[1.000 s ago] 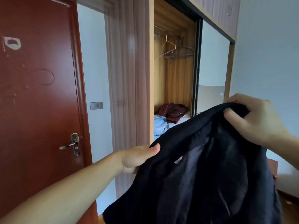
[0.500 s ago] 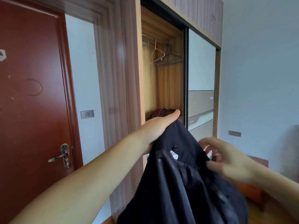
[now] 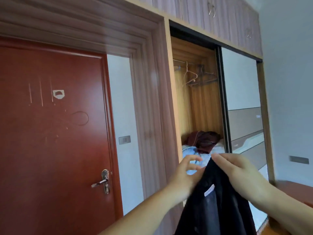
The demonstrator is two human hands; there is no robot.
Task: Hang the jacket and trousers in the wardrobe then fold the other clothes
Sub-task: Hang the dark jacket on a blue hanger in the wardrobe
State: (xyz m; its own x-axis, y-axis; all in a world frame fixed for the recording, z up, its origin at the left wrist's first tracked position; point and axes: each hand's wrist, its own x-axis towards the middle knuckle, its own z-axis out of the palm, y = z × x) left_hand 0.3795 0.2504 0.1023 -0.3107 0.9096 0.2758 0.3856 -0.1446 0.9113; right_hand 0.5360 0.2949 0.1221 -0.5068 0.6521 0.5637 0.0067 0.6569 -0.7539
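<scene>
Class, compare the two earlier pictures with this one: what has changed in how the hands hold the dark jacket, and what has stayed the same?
The left hand has let go of the dark jacket and now hovers beside it, fingers spread. The right hand has taken over, pinching the jacket's top. Unchanged: the hangers hang bare on the rail, and the clothes pile lies in the wardrobe.

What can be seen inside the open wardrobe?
Inside the wardrobe: empty hangers above, dark red clothes over light blue ones. The jacket hides lower parts.

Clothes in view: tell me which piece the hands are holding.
The black jacket, pinched at its top by the right hand. The dark red and light blue clothes lie in the wardrobe.
</scene>
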